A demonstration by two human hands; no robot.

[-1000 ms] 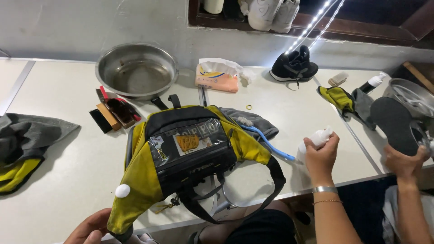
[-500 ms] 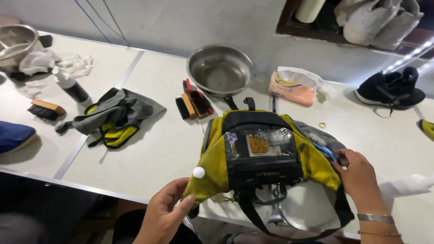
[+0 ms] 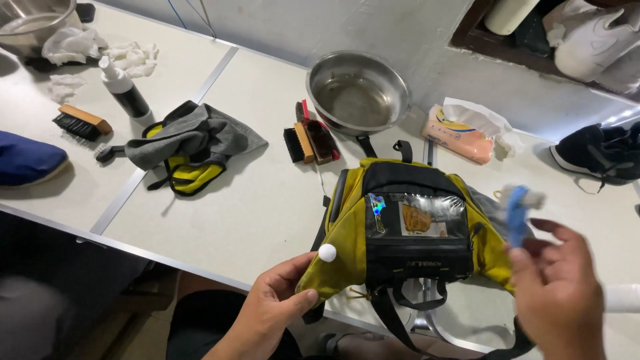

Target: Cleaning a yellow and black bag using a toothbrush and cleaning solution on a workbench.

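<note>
Yellow-black backpack (image 3: pixel 407 233) flat at table (image 3: pixel 253 207) edge, pocket up. Our left hand (image 3: pixel 273 307) pinches its corner by the white ball (image 3: pixel 327 252), steadying it; right hand (image 3: pixel 557 293) grips a blue brush (image 3: pixel 517 213), raised clear.

The backpack (image 3: pixel 407 233) lies on the desk (image 3: pixel 253 213) at its near edge. Behind it stands the metal bowl (image 3: pixel 358 91), with the brushes (image 3: pixel 311 140) just left of the bowl and the tissue pack (image 3: pixel 461 133) to its right. Farther left lies a folded cloth bag (image 3: pixel 187 150), and beyond that a bottle (image 3: pixel 125 93) and another brush (image 3: pixel 81 122).
</note>
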